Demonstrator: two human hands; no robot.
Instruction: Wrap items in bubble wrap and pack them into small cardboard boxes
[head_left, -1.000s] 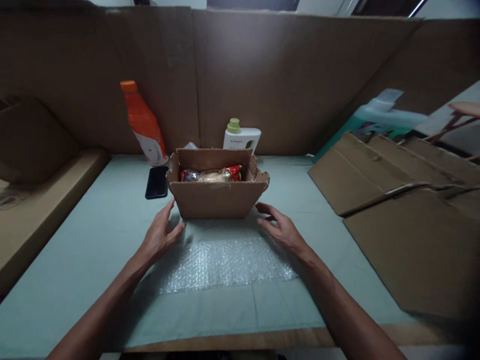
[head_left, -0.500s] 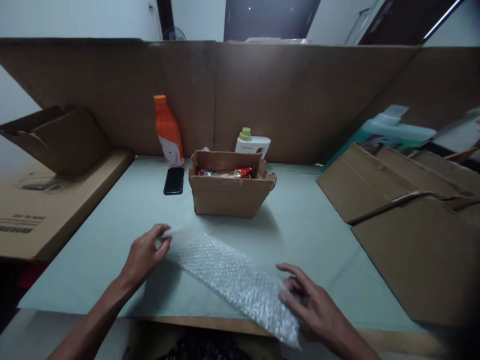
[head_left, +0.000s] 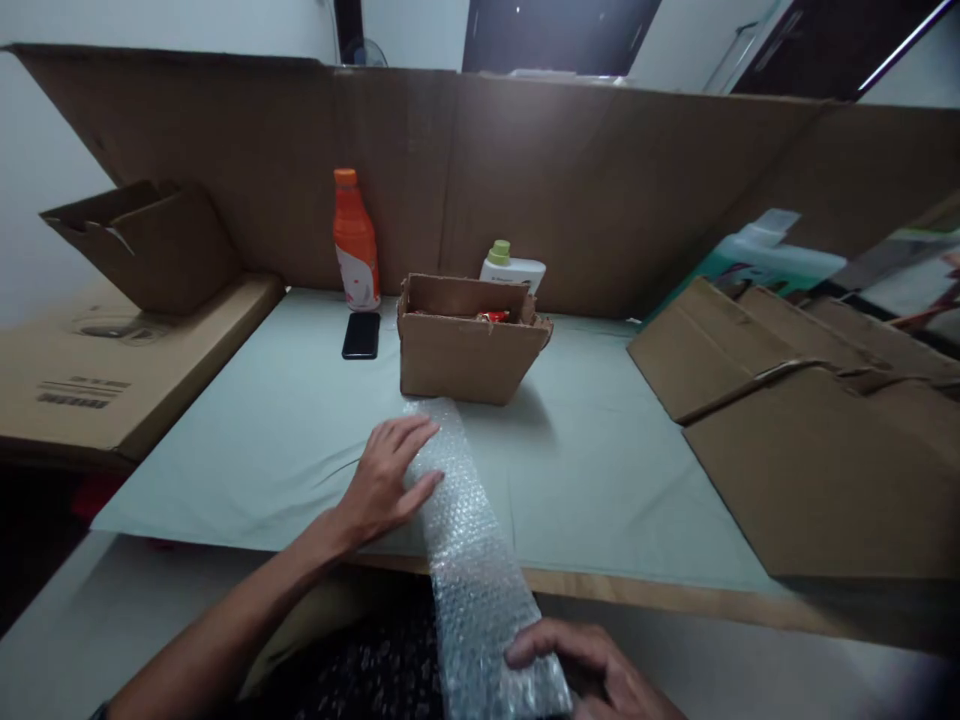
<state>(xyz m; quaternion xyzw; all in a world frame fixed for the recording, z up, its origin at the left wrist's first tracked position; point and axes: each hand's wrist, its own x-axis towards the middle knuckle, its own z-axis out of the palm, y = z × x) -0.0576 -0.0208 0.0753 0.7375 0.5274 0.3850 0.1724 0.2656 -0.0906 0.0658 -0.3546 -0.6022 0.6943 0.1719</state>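
A long strip of bubble wrap (head_left: pixel 469 540) runs from the table over its front edge toward my lap. My left hand (head_left: pixel 386 475) lies on the strip's far part, fingers stretched and thumb apart. Near the bottom, my right hand (head_left: pixel 592 665) grips the near end, thumb on top and the other fingers mostly hidden beneath. Just beyond the strip's far end stands an open cardboard box (head_left: pixel 469 358), with something red and shiny showing inside.
Behind the box are an orange bottle (head_left: pixel 355 245), a black phone (head_left: pixel 361 336) and a white bottle with a green cap (head_left: pixel 513 271). Cardboard boxes flank the table, at left (head_left: pixel 165 250) and right (head_left: pixel 825 480). A tall cardboard panel (head_left: pixel 555 180) closes the back.
The bubble wrap has swung from a slant across the table to nearly straight toward me. My left hand has moved right and flattened on it; my right hand has drawn nearer with its end.
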